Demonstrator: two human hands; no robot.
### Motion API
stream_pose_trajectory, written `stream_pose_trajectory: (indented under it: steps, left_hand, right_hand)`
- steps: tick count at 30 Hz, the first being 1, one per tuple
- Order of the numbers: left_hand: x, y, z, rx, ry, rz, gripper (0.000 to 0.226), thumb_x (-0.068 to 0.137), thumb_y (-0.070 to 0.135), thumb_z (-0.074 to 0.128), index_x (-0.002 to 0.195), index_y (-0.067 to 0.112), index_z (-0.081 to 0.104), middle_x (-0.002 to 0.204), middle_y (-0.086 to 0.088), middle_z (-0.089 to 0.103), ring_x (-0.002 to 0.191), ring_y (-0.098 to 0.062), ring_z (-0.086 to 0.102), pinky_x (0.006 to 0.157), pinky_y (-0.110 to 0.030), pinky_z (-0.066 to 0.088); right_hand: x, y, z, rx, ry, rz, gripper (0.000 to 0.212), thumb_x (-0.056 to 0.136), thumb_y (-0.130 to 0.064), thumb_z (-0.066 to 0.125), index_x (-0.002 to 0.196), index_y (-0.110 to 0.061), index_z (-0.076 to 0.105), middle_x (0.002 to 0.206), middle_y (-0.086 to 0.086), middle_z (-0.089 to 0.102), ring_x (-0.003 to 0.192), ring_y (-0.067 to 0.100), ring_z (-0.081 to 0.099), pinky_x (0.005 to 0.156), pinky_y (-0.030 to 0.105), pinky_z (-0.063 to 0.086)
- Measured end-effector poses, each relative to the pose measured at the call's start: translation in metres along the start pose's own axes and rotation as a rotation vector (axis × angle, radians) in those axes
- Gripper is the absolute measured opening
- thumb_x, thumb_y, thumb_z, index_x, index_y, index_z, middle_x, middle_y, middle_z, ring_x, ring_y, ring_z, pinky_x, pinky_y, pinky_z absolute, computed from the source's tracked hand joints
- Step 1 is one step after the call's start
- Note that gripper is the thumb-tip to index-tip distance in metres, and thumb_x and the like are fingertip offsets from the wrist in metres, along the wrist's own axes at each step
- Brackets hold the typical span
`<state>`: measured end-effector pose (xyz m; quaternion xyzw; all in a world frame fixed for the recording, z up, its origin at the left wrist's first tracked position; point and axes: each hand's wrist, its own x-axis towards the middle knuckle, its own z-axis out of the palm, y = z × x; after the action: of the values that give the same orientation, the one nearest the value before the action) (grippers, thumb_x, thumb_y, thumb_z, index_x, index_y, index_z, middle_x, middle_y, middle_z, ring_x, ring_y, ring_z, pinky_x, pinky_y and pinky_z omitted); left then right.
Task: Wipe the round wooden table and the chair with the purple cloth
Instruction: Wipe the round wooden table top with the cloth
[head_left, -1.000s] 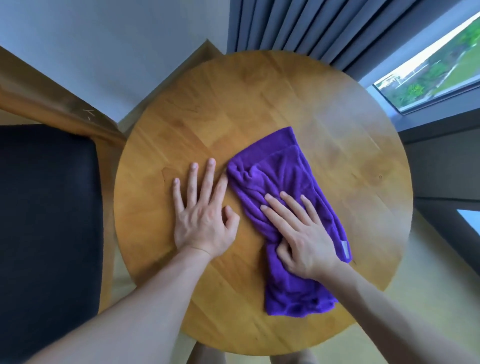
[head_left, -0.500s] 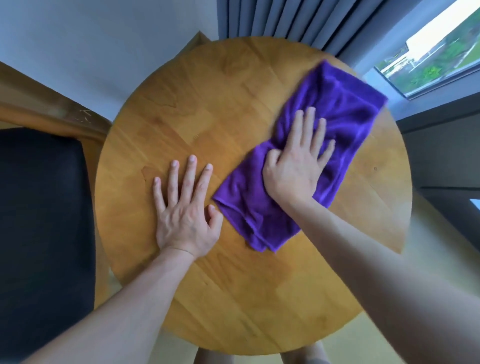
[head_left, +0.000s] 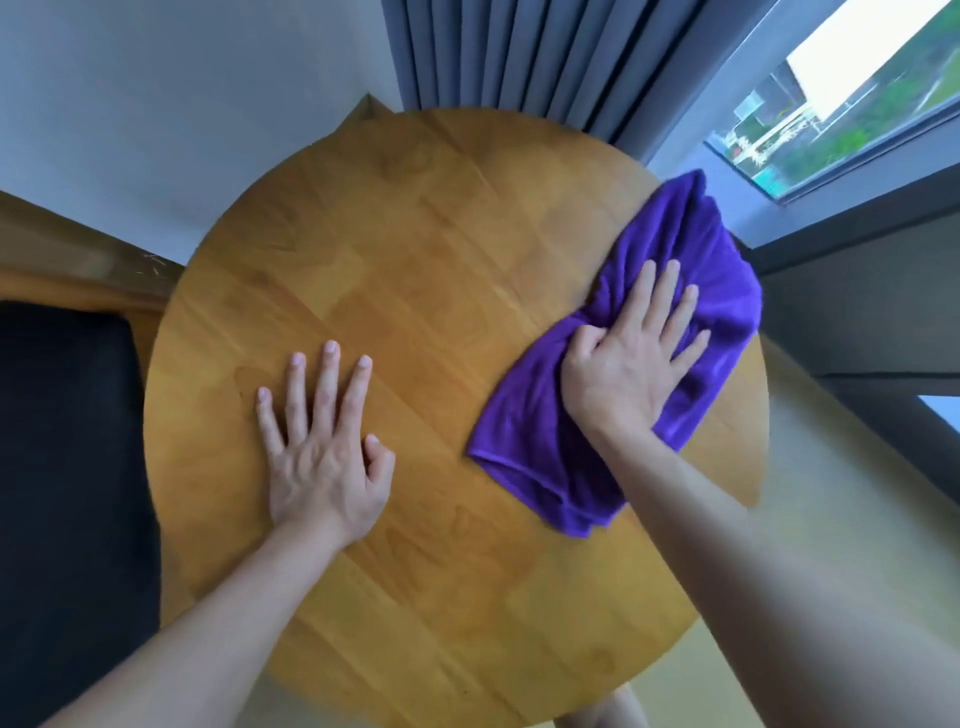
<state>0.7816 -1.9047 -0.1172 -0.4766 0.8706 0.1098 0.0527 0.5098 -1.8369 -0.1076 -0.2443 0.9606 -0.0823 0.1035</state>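
While the left hand (head_left: 324, 457) has stayed flat and spread on the near-left of the round wooden worktop (head_left: 415, 270), fingers straight and holding nothing, the purple cloth (head_left: 675, 249) has travelled from the middle of the top to its far-right rim, one end now overhanging toward the window (head_left: 841, 98). Right hand (head_left: 631, 358): pressed on the cloth, fingers extended, thumb tucked into a bunched fold. Judgement: right half of the top is being covered in sweeps; left portion under the resting hand is likely not yet done. Chair (head_left: 67, 467), dark seat at left: untouched by the cloth.
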Motion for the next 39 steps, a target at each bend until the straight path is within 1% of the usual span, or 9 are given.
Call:
stream_pose_trajectory:
  steps: [2,5,7,9,15,19,28,35,39]
  left_hand:
    - [-0.001,0.005,-0.004,-0.002,-0.044,-0.006,0.083,0.086,0.031,0.034,0.166,0.019,0.018,0.175,-0.006,0.003,0.161,-0.032,-0.003,0.126,-0.065,0.002]
    - [0.006,0.026,-0.017,-0.081,-0.088,-0.078,0.085,0.08,0.027,0.038,0.162,0.01,0.024,0.174,-0.012,0.003,0.161,-0.032,-0.002,0.128,-0.059,0.002]
    - [0.021,0.05,-0.024,-0.091,-0.061,0.031,0.086,0.077,0.026,0.044,0.16,0.008,0.029,0.174,-0.014,0.008,0.161,-0.031,0.005,0.129,-0.053,0.004]
    - [0.046,0.077,-0.024,-0.089,-0.043,0.182,0.088,0.078,0.027,0.047,0.162,0.012,0.028,0.174,-0.012,0.008,0.161,-0.029,0.007,0.13,-0.048,0.002]
    - [0.083,0.122,-0.001,-0.008,-0.012,0.163,0.087,0.082,0.033,0.042,0.166,0.023,0.022,0.175,-0.009,0.008,0.161,-0.032,0.006,0.129,-0.055,0.006]
    - [0.085,0.117,0.003,-0.033,0.067,0.182,0.089,0.077,0.032,0.046,0.163,0.022,0.029,0.173,-0.009,0.016,0.16,-0.032,0.013,0.128,-0.056,0.01]
    - [0.086,0.118,-0.001,-0.039,0.06,0.165,0.089,0.075,0.033,0.047,0.162,0.025,0.032,0.173,-0.005,0.019,0.16,-0.029,0.015,0.128,-0.054,0.013]
    - [0.084,0.12,0.003,-0.089,0.094,0.161,0.088,0.075,0.033,0.047,0.162,0.027,0.033,0.173,-0.003,0.021,0.16,-0.028,0.017,0.129,-0.052,0.012]
    - [0.084,0.118,0.003,-0.115,0.106,0.138,0.088,0.075,0.033,0.047,0.161,0.027,0.034,0.173,-0.003,0.021,0.16,-0.028,0.017,0.129,-0.051,0.011]
  right_hand:
    - [-0.016,0.002,0.006,-0.038,-0.02,-0.106,0.083,0.084,-0.031,0.036,0.163,-0.015,0.015,0.172,0.003,0.005,0.158,0.029,0.002,0.125,0.058,0.001]
    - [-0.038,0.044,0.001,-0.13,-0.109,-0.513,0.08,0.088,-0.035,0.038,0.163,-0.014,0.017,0.172,0.004,0.007,0.158,0.029,0.002,0.125,0.06,0.006]
    - [-0.03,0.077,-0.009,-0.144,-0.173,-0.781,0.081,0.088,-0.036,0.043,0.163,-0.018,0.02,0.172,0.002,0.01,0.159,0.026,0.005,0.124,0.06,0.013]
    - [-0.007,0.106,-0.018,-0.184,-0.183,-0.915,0.081,0.086,-0.041,0.047,0.162,-0.023,0.024,0.171,-0.003,0.016,0.158,0.023,0.012,0.126,0.054,0.014]
    - [0.022,0.094,-0.021,-0.135,-0.049,-0.413,0.084,0.081,-0.043,0.044,0.161,-0.024,0.027,0.17,-0.002,0.017,0.157,0.026,0.013,0.126,0.053,0.009]
    - [0.039,0.054,-0.013,-0.083,-0.026,-0.279,0.087,0.079,-0.042,0.042,0.161,-0.023,0.023,0.171,-0.003,0.012,0.158,0.025,0.006,0.125,0.057,0.004]
    - [0.094,-0.024,-0.015,-0.061,-0.197,-0.726,0.084,0.082,-0.039,0.042,0.163,-0.027,0.02,0.172,-0.007,0.01,0.159,0.023,0.001,0.125,0.057,0.0]
    - [-0.006,0.097,-0.026,-0.041,-0.194,-0.728,0.084,0.081,-0.033,0.051,0.161,-0.023,0.028,0.17,-0.006,0.017,0.158,0.022,0.01,0.124,0.058,0.015]
    - [0.017,0.133,-0.036,-0.078,-0.263,-0.92,0.083,0.079,-0.036,0.056,0.158,-0.024,0.036,0.168,-0.005,0.025,0.157,0.022,0.019,0.122,0.059,0.019]
